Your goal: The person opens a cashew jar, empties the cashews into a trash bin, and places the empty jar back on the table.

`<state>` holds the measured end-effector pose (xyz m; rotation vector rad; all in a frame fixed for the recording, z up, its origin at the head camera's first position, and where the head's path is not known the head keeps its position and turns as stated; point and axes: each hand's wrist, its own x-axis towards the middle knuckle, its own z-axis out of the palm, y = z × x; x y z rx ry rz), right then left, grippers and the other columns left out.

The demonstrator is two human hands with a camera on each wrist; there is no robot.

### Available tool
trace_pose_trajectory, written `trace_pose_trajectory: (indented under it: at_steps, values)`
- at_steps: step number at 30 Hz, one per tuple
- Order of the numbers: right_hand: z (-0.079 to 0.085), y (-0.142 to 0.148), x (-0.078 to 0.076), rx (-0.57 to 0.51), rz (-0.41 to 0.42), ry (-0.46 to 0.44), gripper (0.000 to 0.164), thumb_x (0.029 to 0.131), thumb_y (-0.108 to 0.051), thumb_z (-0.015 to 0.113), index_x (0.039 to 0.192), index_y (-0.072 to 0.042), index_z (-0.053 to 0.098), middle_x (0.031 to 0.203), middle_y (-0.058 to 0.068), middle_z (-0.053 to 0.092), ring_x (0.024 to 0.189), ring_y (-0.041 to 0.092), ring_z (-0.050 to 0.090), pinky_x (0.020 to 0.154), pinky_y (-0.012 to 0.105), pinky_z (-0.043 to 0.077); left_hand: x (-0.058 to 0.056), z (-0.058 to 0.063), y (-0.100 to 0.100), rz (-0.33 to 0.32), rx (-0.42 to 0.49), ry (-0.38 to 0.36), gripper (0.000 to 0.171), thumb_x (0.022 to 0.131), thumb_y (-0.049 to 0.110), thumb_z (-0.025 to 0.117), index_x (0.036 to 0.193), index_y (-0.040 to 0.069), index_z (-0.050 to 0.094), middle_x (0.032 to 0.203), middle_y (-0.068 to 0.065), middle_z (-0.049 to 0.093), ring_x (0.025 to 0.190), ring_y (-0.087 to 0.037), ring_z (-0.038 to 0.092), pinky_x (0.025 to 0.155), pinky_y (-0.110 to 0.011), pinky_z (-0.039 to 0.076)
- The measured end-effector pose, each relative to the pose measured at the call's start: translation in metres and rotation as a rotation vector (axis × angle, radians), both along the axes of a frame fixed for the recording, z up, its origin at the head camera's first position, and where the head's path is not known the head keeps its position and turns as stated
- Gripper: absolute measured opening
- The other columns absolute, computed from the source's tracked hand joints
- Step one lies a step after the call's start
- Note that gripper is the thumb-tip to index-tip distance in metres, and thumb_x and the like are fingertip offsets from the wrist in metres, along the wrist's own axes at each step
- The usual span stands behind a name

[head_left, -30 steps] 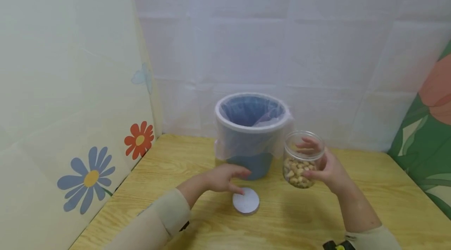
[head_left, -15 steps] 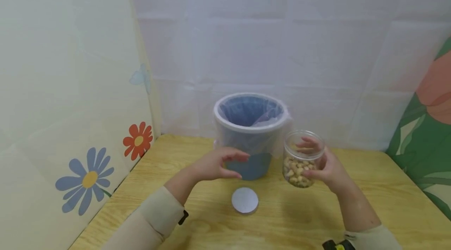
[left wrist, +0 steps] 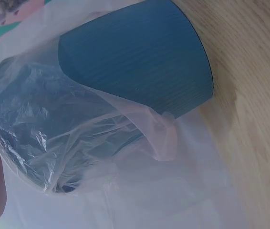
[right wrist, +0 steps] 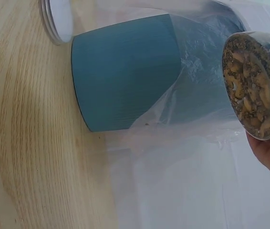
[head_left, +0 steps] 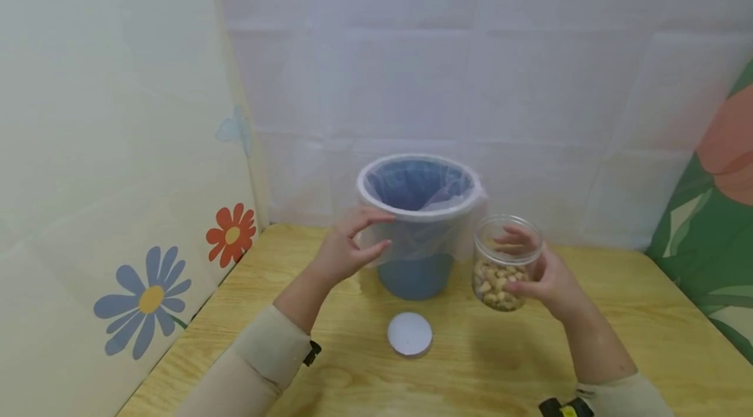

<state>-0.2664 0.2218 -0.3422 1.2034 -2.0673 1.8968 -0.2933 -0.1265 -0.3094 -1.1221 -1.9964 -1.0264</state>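
My right hand (head_left: 550,283) grips a clear, lidless jar (head_left: 507,266) part filled with pale nuts, held upright above the table; its base shows in the right wrist view. My left hand (head_left: 347,247) is raised at the front left of a blue bin (head_left: 414,276), thumb and fingers spread with nothing between them. Whether its fingertips touch the bin's rim I cannot tell. A clear plastic liner (left wrist: 44,129) is folded over that rim and hangs down the outside. On the table in front of the bin lies a round white lid (head_left: 410,334).
The wood-grain table (head_left: 459,381) runs back to a white sheet (head_left: 412,77) hung behind the bin. A flower-printed panel (head_left: 135,175) borders the left side, and a green and pink panel (head_left: 718,208) the right.
My left hand has lifted away from the white lid, moving up and forward to the bin's rim. The right hand with the jar has hardly moved.
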Motion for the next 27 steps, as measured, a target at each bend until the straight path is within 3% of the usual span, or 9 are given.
trace_pose_trajectory:
  at_steps: [6, 13, 27]
  values:
    - [0.001, 0.000, 0.000, -0.006, 0.009, 0.002, 0.080, 0.072, 0.017, 0.060, 0.140, -0.002, 0.023, 0.129, 0.023, 0.037, 0.109, 0.017, 0.052, 0.080, 0.035, 0.051, -0.010, 0.000, 0.000, 0.063, 0.059, 0.073, 0.041, 0.072, 0.004, 0.074, 0.111, 0.006, 0.062, 0.110, -0.008, 0.060, 0.106, -0.023, 0.053, 0.093, -0.032, 0.042]
    - [0.005, 0.002, -0.001, -0.009, 0.011, 0.009, 0.081, 0.071, 0.018, 0.059, 0.140, 0.000, 0.021, 0.130, 0.017, 0.040, 0.109, 0.017, 0.052, 0.081, 0.034, 0.051, -0.021, 0.001, 0.001, 0.147, 0.036, 0.100, 0.041, 0.072, 0.010, 0.074, 0.112, 0.008, 0.063, 0.115, -0.006, 0.057, 0.112, -0.023, 0.048, 0.097, -0.034, 0.037]
    - [0.009, 0.000, -0.004, -0.009, -0.003, 0.019, 0.081, 0.070, 0.018, 0.059, 0.140, 0.000, 0.022, 0.130, 0.014, 0.043, 0.110, 0.017, 0.052, 0.081, 0.034, 0.051, -0.039, -0.007, 0.009, 0.174, -0.002, 0.153, 0.032, 0.071, 0.010, 0.075, 0.103, 0.007, 0.067, 0.103, -0.005, 0.062, 0.107, -0.024, 0.051, 0.098, -0.034, 0.037]
